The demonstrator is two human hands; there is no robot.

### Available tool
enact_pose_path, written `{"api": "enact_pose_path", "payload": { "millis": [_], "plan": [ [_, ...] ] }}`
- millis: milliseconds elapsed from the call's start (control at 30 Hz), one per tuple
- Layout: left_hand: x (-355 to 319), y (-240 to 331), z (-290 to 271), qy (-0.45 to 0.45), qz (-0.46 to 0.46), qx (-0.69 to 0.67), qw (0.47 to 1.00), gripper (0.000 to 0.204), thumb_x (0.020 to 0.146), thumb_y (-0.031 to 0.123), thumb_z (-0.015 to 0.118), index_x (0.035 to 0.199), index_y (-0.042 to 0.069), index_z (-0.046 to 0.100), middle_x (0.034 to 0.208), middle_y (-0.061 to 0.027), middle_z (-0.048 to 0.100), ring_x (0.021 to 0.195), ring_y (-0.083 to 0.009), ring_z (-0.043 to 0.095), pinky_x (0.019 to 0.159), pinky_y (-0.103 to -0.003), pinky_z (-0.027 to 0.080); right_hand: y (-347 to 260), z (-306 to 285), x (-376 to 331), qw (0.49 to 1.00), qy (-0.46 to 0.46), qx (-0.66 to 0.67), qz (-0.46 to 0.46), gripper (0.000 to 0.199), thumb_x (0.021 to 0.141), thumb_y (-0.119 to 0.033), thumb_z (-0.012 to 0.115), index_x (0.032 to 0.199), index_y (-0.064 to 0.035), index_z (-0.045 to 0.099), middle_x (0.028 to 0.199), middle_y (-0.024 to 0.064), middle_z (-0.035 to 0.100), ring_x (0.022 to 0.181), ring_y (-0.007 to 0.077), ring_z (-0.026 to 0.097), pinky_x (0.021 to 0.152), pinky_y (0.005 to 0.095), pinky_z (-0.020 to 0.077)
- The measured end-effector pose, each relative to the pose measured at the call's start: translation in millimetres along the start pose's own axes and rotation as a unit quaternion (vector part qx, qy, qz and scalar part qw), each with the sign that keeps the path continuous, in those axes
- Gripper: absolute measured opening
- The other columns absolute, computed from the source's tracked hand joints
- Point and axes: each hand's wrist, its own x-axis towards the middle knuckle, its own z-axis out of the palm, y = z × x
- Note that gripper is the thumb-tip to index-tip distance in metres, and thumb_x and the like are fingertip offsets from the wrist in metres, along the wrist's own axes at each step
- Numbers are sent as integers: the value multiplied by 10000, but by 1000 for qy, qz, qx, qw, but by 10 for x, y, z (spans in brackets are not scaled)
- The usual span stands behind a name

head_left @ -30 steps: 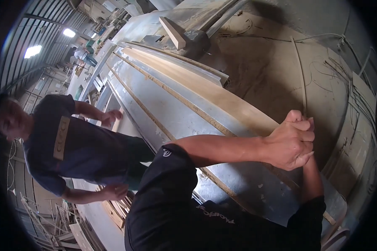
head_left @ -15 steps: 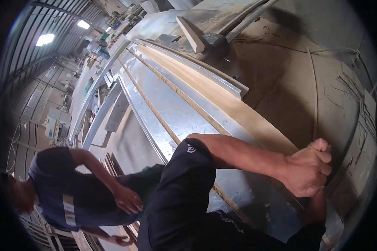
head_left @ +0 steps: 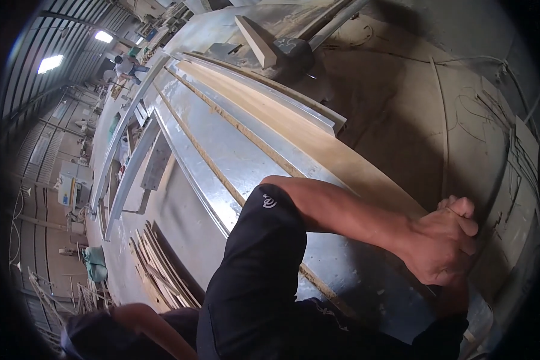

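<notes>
A long pale wooden board (head_left: 318, 144) lies along the metal machine table (head_left: 240, 147), beside a metal guide rail (head_left: 294, 105). Its near end passes behind my left forearm. My left hand (head_left: 441, 249) is closed in a fist at the table's right edge, close to that end. Whatever its fingers hold is hidden. Against it from below comes my right hand (head_left: 456, 285); its wrist shows, but the left hand covers most of its fingers. The two hands touch. Whether either grips the board cannot be seen.
Slots filled with dust (head_left: 222, 114) run along the table. Past the rail stands a dark clamp-like part with a wood offcut (head_left: 258, 45). Thin wood strips (head_left: 162, 270) lie at the left. Another person (head_left: 132, 324) is at the lower left; a second (head_left: 129, 69) stands far off.
The nearby person has moved down toward the lower left, mostly out of view, uncovering the wood strips. The scene has shifted slightly left and up. My hands keep nearly the same pose.
</notes>
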Motion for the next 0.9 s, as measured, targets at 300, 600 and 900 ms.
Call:
{"api": "enact_pose_path", "payload": {
  "millis": [300, 600, 900],
  "plan": [
    [64, 2, -57, -18, 2, -15, 1000, 142, 488, 207, 577, 451, 128, 465, 556, -24, 467, 624, -252, 442, 704, -431, 296, 238, -58, -49, 971, 6, -237, -35, 257, 907, -290, 410, 686, -173, 353, 664, -33, 346, 601, 103, 360, 568, 298, 337],
    [102, 8, -113, -64, 2, -38, 997, 175, 481, 181, 573, 422, 133, 415, 535, -11, 447, 598, -244, 431, 700, -428, 286, -134, -107, 121, 941, 36, -335, -42, 263, 935, -233, 416, 698, -145, 341, 675, -20, 340, 580, 110, 341, 534, 283, 334],
    [105, -122, -75, -66, 32, -81, 994, 151, 499, 207, 581, 450, 135, 458, 558, -16, 495, 620, -245, 448, 719, -426, 296, -724, -359, 217, 999, 37, -31, -21, 235, 926, -175, 417, 728, -131, 297, 734, -13, 272, 629, 114, 343, 562, 251, 351]
  ]
}}
